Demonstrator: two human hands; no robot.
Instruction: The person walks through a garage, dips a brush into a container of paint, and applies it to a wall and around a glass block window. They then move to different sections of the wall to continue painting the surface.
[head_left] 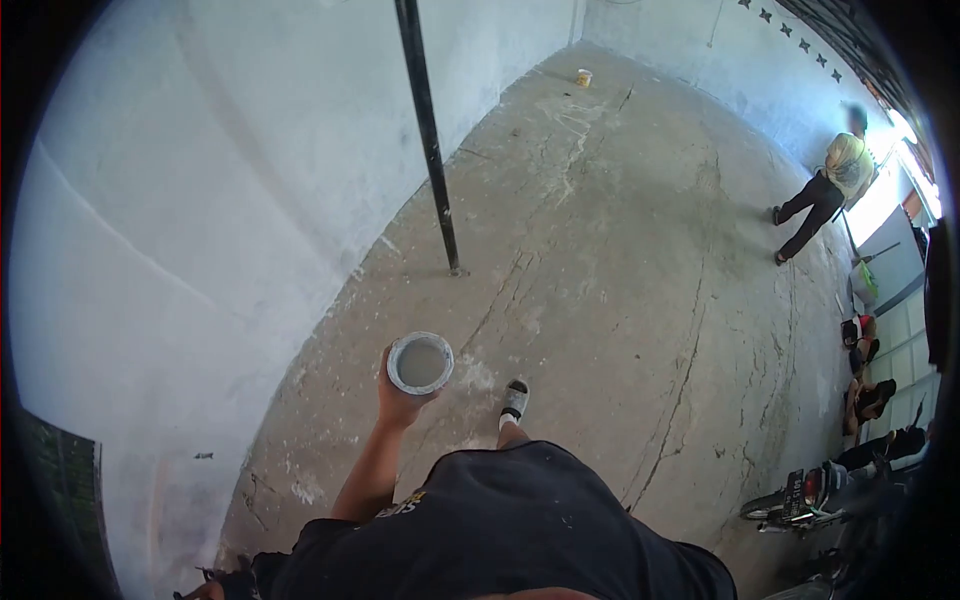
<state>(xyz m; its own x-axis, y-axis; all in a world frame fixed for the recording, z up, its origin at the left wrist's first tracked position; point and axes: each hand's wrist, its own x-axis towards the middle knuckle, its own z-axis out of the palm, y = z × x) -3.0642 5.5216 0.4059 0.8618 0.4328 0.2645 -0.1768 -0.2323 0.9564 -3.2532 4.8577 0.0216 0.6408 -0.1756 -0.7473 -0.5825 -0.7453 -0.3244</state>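
Seen from the wearer's head, looking down over a black shirt (pixel 500 530) at 6 o'clock. Just off the middle, toward 7 o'clock, the left hand (pixel 402 402) holds a round, open-topped container with a whitish rim and grey interior (pixel 420 363). The grip is closed around its outside, fingers showing at the left side and lower edge, and the opening faces up toward the camera. Whether the grey inside is liquid or the bottom cannot be told. The right hand is out of view, so its grip cannot be told.

Near 6 o'clock, one foot in a grey sandal (pixel 515 398) stands on a cracked, stained concrete floor (pixel 600 330). A thin black post (pixel 432 150) runs from the top edge near 11 o'clock down to the floor beyond the container. A pale, whitewashed wall (pixel 220 200) fills 8 to 11 o'clock. A small white and yellow bucket (pixel 584 77) sits far off at 1 o'clock. Between 2 and 3 o'clock, a person in dark trousers (pixel 835 185) stands well apart; at 4 o'clock, a motorcycle (pixel 810 497) is parked.
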